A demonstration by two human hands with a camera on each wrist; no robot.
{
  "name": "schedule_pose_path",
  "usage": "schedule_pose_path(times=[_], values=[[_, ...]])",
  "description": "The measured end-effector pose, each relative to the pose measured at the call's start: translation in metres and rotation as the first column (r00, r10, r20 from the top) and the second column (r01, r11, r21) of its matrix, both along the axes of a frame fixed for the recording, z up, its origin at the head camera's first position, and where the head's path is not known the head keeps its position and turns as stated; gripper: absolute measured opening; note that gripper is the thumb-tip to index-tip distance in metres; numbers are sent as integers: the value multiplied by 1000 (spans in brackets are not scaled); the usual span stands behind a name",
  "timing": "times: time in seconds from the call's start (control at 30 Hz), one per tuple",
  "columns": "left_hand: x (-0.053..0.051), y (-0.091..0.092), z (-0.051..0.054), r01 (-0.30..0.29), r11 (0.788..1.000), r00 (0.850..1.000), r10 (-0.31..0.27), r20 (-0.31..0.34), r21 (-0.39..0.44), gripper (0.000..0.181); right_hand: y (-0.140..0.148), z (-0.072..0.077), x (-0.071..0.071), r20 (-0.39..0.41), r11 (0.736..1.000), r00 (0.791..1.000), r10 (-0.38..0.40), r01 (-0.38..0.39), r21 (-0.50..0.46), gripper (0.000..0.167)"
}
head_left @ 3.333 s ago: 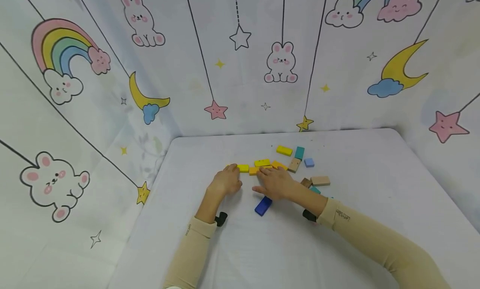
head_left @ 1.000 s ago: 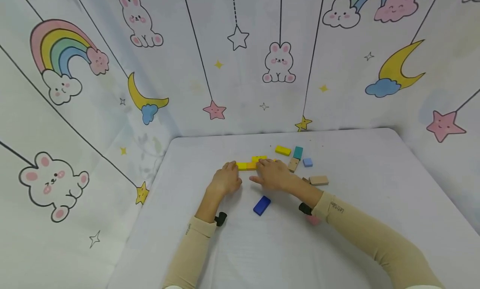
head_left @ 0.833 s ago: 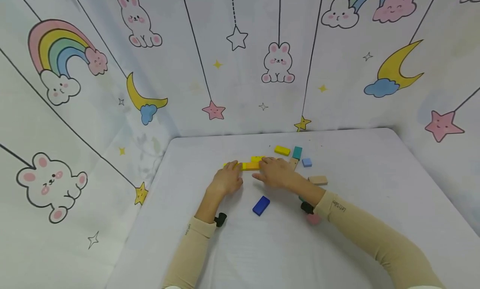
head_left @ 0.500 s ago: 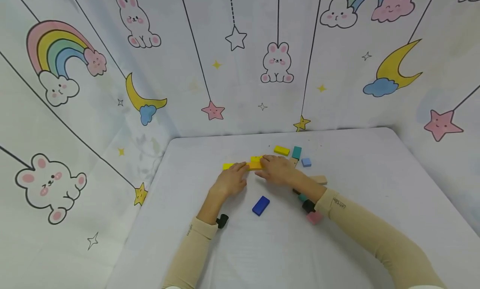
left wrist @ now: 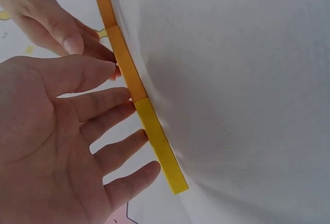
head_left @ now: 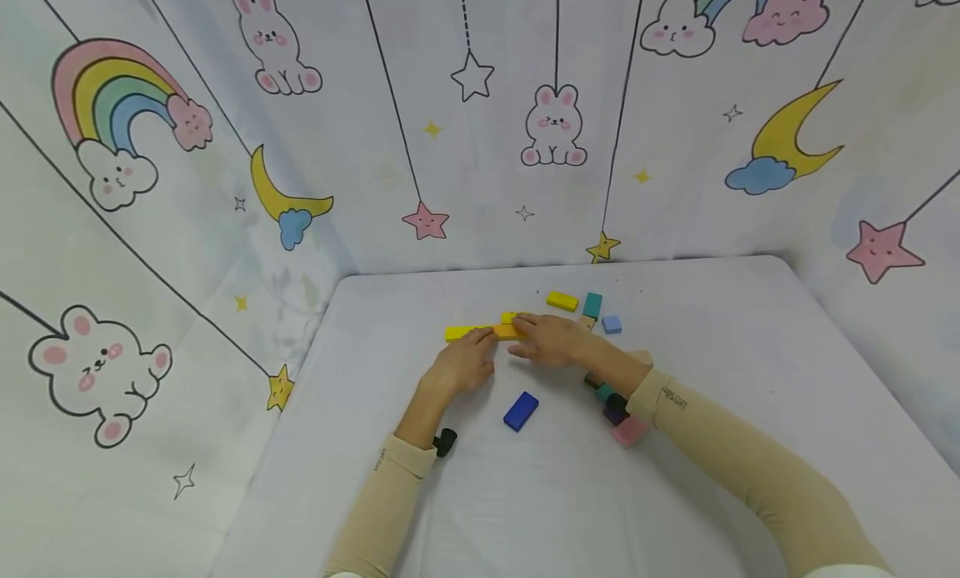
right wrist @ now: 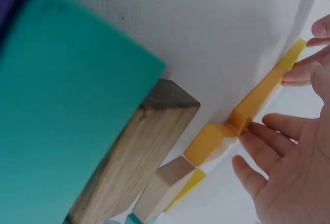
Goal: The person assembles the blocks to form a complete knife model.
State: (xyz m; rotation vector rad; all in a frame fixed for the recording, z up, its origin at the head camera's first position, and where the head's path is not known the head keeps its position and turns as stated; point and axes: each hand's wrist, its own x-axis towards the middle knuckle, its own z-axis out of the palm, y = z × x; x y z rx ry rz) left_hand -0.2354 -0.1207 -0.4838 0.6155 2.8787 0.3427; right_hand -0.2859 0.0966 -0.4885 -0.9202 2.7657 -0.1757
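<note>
The white-covered table (head_left: 570,511) has its far edge across the middle of the head frame, against the printed backdrop (head_left: 480,161), and its left side slants down toward the lower left; a broad stretch of cloth lies between that side and the hands. More cloth runs from the dark blue block (head_left: 521,411), below the gap between the hands, to the bottom of the frame. Room is tighter at centre right: the pink block (head_left: 628,432) sits beneath the right forearm, while the teal block (head_left: 592,305) and light blue block (head_left: 611,324) lie just past the right hand (head_left: 553,341). A yellow bar (head_left: 456,334) and an orange block (head_left: 508,331) lie end to end at the centre, beyond the left hand (head_left: 461,361) and reaching to the right hand's fingertips. Both hands are loosely extended, neither wrapped round anything. The left wrist view shows the left fingers spread along the row's side, the index at the orange-yellow joint; in the right wrist view, right fingertips meet the orange block's near end.
</note>
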Motion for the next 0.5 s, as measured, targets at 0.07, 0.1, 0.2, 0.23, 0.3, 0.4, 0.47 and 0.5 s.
schedule_pose_path(times=[0.07, 0.1, 0.2, 0.23, 0.3, 0.4, 0.47, 0.5], values=[[0, 1, 0, -3, 1000, 1000, 3, 8, 9, 54, 1, 1, 0, 2, 1000, 1000, -5, 5, 3, 76], [0, 2, 1, -4, 1000, 1000, 4, 10, 12, 54, 2, 1, 0, 0, 1000, 1000, -7, 7, 1, 76], [0, 3, 2, -7, 1000, 1000, 7, 8, 14, 53, 5, 3, 0, -3, 1000, 1000, -18, 18, -3, 76], [0, 3, 2, -10, 1000, 1000, 10, 10, 15, 53, 6, 4, 0, -4, 1000, 1000, -23, 23, 1, 76], [0, 4, 1, -14, 1000, 1000, 14, 15, 9, 53, 8, 5, 1, -1, 999, 1000, -31, 31, 14, 77], [0, 4, 1, -22, 1000, 999, 22, 24, 4, 53, 12, 4, 1, -2, 999, 999, -40, 40, 36, 77], [1, 4, 0, -25, 1000, 999, 25, 25, 1, 54, 14, 3, 1, -10, 998, 999, -43, 43, 45, 77], [1, 4, 0, -26, 1000, 999, 25, 24, 2, 54, 16, 2, 0, -17, 998, 999, -42, 43, 49, 77]])
